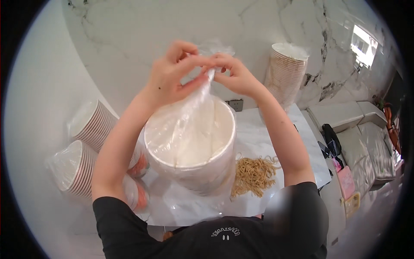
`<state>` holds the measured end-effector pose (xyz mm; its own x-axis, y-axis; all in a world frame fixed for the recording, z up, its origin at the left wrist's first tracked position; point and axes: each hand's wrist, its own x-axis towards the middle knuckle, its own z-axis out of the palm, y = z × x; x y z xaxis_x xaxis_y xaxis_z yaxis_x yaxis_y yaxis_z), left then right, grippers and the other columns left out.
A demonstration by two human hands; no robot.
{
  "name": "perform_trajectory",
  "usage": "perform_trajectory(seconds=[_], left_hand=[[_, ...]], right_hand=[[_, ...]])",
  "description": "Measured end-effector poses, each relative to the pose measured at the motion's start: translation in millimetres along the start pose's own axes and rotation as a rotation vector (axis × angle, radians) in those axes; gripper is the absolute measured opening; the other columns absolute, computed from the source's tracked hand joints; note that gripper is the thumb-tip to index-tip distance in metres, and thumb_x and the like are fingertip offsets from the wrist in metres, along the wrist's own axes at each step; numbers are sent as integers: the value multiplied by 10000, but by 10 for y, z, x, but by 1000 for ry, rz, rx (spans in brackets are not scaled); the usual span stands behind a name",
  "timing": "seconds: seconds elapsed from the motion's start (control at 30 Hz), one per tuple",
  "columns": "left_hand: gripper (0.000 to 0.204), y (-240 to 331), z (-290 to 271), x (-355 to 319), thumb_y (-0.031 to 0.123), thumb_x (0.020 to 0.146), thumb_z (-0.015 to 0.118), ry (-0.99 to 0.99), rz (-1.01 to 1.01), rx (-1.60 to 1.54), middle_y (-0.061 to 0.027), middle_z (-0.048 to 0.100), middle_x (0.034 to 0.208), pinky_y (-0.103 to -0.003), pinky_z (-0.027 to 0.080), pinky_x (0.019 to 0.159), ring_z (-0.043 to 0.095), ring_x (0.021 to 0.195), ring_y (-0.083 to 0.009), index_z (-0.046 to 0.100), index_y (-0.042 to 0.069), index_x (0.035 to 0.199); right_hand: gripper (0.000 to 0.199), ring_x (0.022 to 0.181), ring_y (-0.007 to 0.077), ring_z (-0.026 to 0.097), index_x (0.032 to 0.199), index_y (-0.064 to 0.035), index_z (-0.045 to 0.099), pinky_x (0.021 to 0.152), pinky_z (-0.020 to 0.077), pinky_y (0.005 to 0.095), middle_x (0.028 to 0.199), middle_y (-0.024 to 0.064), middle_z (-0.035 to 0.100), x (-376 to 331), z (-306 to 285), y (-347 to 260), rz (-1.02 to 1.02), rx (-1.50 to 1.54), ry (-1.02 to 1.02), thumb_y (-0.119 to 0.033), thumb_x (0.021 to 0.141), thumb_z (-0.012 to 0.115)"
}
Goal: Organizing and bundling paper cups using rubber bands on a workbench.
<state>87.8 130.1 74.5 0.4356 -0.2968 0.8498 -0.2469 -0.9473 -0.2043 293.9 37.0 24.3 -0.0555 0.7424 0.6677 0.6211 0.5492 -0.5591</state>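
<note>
In front of me stands a large stack of white paper tubs (194, 175), upright on the table and enclosed in a clear plastic bag (196, 105). The bag's upper end is gathered into a narrow twisted neck above the tubs. My left hand (172, 75) pinches this neck from the left, its fingers bent. From the other side my right hand (235, 75) grips it too, the fingertips of both hands meeting there. A loose heap of thin tan loops (254, 175), like rubber bands or string, lies on the table right of the tubs, below my right forearm.
Several bagged stacks of paper cups (77, 168) lie tilted at the left. Another wrapped stack (286, 71) stands at the table's far right corner. A white sheet covers the table (254, 127). Marble-patterned wall (164, 21) rises behind; a grey sofa (340, 116) is at the right.
</note>
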Motion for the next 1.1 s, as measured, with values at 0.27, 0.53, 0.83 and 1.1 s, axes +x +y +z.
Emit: perform_trajectory(seconds=[0.27, 0.53, 0.83, 1.1], left_hand=[[245, -111, -202, -26, -21, 696, 719, -406, 15, -82, 19, 687, 1134, -314, 542, 656, 655, 792, -193, 724, 98, 910], [245, -17, -279, 105, 249, 716, 735, -584, -229, -321, -80, 637, 794, -344, 456, 585, 603, 690, -259, 620, 45, 787], [234, 236, -390, 313, 109, 626, 680, -858, -401, 447, -163, 680, 743, -436, 505, 618, 660, 694, -352, 715, 52, 851], [186, 373, -614, 311, 101, 701, 689, -1077, -697, 9, -140, 670, 761, -376, 492, 651, 639, 741, -262, 696, 25, 870]], right_hand=[[211, 1364, 278, 478, 1072, -124, 752, 1021, 458, 430, 1540, 97, 484, 214, 102, -72, -28, 144, -33, -152, 863, 751], [240, 1341, 274, 509, 1015, -38, 740, 1031, 464, 400, 1493, 148, 512, 71, -166, -53, 326, -82, -364, -190, 832, 766], [240, 1150, 358, 601, 1089, -42, 653, 895, 513, 436, 1240, 167, 641, -186, -63, -990, -183, -590, -12, -61, 857, 597], [218, 857, 351, 655, 1077, -86, 614, 707, 519, 462, 870, 127, 666, -336, 345, -1388, -242, -386, 21, -82, 860, 587]])
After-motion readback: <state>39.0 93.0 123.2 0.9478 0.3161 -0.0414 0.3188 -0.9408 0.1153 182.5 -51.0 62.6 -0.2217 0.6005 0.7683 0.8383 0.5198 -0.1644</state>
